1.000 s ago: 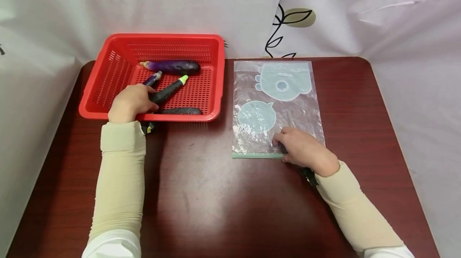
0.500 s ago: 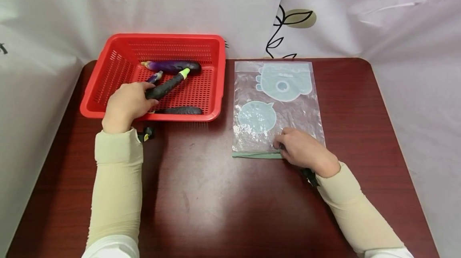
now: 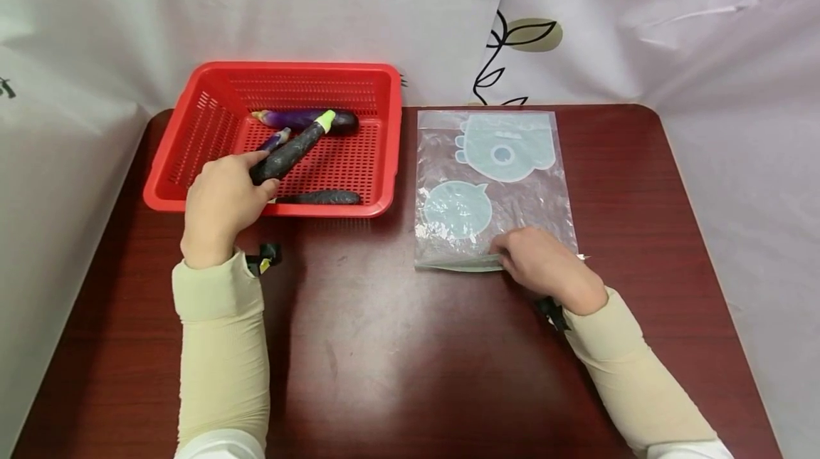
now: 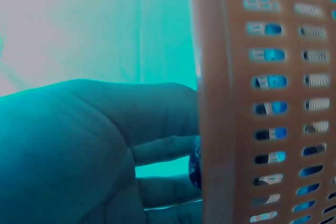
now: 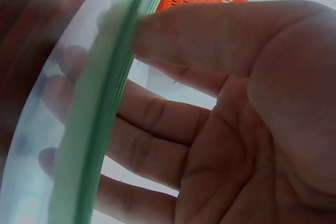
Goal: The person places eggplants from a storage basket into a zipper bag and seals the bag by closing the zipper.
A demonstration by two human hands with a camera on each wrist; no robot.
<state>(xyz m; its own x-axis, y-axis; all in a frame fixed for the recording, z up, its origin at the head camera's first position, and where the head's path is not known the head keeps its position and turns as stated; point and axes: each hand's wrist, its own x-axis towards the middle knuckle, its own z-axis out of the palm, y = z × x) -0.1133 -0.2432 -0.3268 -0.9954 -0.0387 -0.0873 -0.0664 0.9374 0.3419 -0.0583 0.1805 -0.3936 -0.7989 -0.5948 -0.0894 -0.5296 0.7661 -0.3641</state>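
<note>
In the head view, my left hand [image 3: 221, 199] grips the near end of a dark eggplant [image 3: 295, 151] with a light green stem end. The eggplant slants up and to the right over the red basket [image 3: 386, 181]. The left wrist view shows the fingers behind the basket's rim [image 4: 215, 103], with a bit of the eggplant [image 4: 195, 165] at them. On the right, my right hand [image 3: 541, 263] pinches the green zip edge of a clear zip bag [image 3: 456, 210] lying flat. The right wrist view has the thumb against the green zip strip [image 5: 107, 93], the other fingers behind it.
Inside the basket lie a purple eggplant [image 3: 288, 119] at the back, a smaller purple one [image 3: 275, 139] partly hidden, and a dark one [image 3: 327, 197] along the front wall. The dark red table [image 3: 359, 345] ends at a white curtain [image 3: 320, 3] behind.
My left hand has drawn slightly toward the front with the eggplant, whose green end has risen over the back eggplant. My right hand has lifted the bag's zip edge a little.
</note>
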